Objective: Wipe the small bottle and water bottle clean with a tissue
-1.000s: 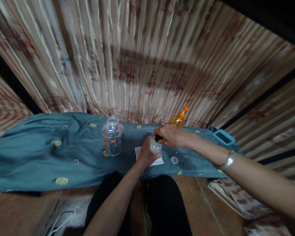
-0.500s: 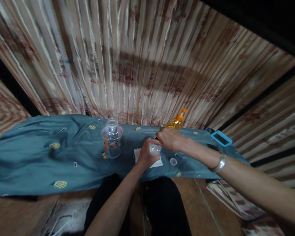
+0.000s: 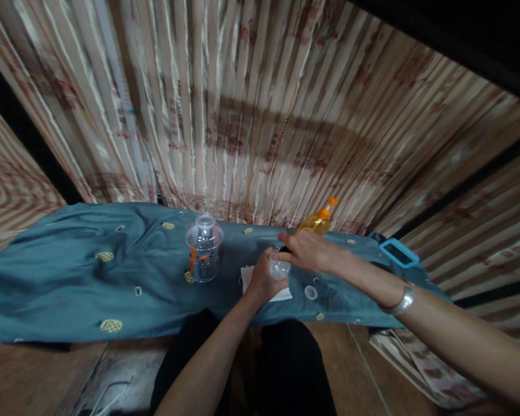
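My left hand (image 3: 262, 281) is closed around a small clear bottle (image 3: 280, 268) and holds it above a white cloth or tissue (image 3: 281, 296). The bottle looks whitish inside. From the right, my right hand (image 3: 309, 251) reaches over its mouth, fingers bent round a dark top that is mostly hidden. Just behind that hand stands a yellow pump bottle (image 3: 317, 222) with an orange head, its lower part covered from view. A small round translucent lid (image 3: 311, 292) lies on the blue-green cloth, to the right of the white one.
A large clear plastic jar (image 3: 205, 257) with an orange print stands to the left on the patterned table cloth (image 3: 69, 289). At the right end lies a light-blue-framed device with a dark screen (image 3: 398, 253). A pleated curtain (image 3: 251, 115) hangs close behind the table.
My right hand has turned a little at the bottle's top, its fingers now more spread over it. My left hand keeps its hold. The whole view has shifted slightly.
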Demonstrator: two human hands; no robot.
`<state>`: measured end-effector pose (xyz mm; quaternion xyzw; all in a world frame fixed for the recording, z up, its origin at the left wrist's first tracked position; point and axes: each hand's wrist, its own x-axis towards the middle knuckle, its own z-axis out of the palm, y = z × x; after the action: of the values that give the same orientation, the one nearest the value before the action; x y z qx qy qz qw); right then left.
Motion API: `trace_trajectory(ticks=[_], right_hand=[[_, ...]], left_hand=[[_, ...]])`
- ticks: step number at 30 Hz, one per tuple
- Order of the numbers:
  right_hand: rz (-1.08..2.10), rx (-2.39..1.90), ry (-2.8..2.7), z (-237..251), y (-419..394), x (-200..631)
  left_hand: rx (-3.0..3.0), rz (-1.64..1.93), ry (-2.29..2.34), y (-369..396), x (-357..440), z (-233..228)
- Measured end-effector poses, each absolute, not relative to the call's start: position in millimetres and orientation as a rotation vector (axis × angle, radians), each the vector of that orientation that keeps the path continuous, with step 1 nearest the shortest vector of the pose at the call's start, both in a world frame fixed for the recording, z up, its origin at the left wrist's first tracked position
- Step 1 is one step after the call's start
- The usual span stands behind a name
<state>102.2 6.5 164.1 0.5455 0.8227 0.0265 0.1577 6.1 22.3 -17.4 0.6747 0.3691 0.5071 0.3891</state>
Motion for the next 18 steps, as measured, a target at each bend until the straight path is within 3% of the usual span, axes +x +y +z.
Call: trace_trajectory(ticks=[4, 10, 18], right_hand=[[-0.024, 1.468, 2.393, 168, 8, 110], [0.179, 1.561, 2.268, 162, 6, 104], [0.027, 1.490, 2.352, 162, 2, 109]], left_hand=[[1.733, 1.231, 0.940, 21, 7, -11], [1.777, 1.239, 0.945, 20, 6, -7], [1.725, 1.196, 1.006, 18, 7, -5]])
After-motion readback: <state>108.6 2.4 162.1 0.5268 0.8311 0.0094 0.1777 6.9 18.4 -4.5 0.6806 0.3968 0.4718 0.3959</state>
